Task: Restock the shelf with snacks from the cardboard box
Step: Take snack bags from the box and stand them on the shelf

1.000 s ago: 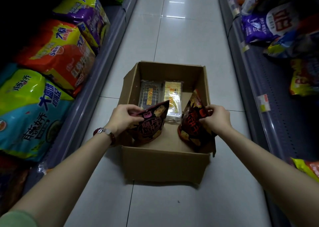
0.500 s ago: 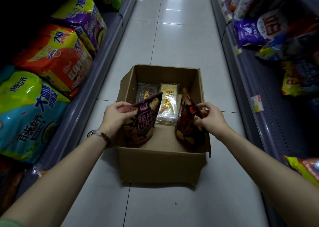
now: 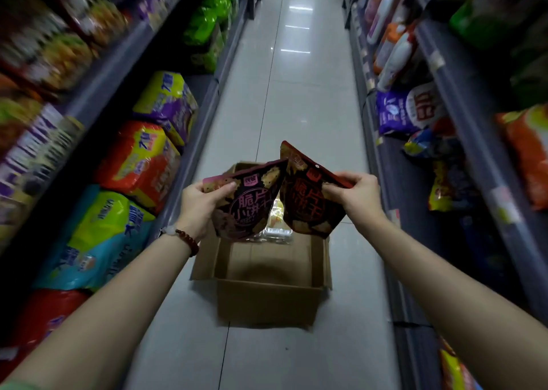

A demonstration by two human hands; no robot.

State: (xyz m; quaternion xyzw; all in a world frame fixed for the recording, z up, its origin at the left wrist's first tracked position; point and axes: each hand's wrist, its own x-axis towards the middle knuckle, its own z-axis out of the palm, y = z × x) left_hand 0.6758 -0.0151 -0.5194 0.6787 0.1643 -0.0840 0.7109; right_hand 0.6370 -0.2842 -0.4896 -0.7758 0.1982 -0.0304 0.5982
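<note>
Pinching 1 snack bag each, left hand (image 3: 199, 204) and right hand (image 3: 357, 197) outstretched.

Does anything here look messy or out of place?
Yes: on the right shelf, several bags lie toppled in a loose heap rather than standing in rows. The two packets in the hands look intact.

Counts: 2 dark foil snack bags w/ cracker print, one purple-black (image 3: 247, 208), one red-black (image 3: 311, 203). 1 open brown cardboard box (image 3: 267, 303). Clear plastic snack trays (image 3: 274, 226) in the box: mostly hidden, can't count. 2 hands: left hand (image 3: 200, 204), right hand (image 3: 357, 195). 1 red bead bracelet (image 3: 188, 241). Shelf packs blurred, approx. count impossible.
</note>
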